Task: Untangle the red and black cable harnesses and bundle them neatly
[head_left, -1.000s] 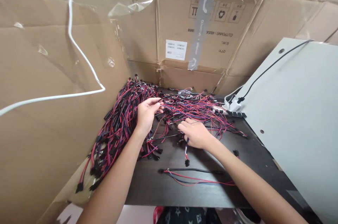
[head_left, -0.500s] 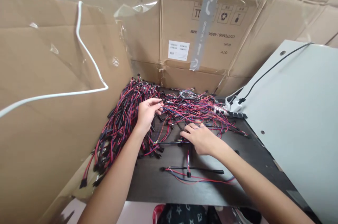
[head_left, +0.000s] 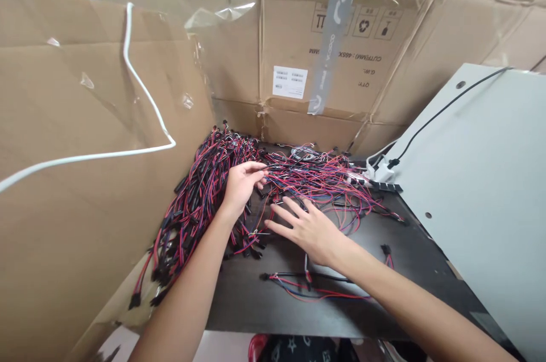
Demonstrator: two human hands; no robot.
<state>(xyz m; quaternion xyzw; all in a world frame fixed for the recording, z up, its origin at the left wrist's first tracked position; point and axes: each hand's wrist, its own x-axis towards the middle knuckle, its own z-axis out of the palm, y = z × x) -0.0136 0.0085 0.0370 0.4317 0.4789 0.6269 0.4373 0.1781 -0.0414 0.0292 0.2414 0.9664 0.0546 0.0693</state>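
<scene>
Standing along the left side: brown cardboard sheet [head_left: 63,208], white cable [head_left: 85,156] running across it, clear plastic film [head_left: 213,16] clinging near its top edge. Rising behind the dark worktop [head_left: 239,311]: flattened carton [head_left: 213,66] carrying grey tape [head_left: 330,49] and a white label [head_left: 290,82]. Leaning at right: pale grey panel [head_left: 482,180] with holes, black cable [head_left: 447,100] running down it toward a white plug [head_left: 379,171] beside a black strip [head_left: 386,186].
</scene>
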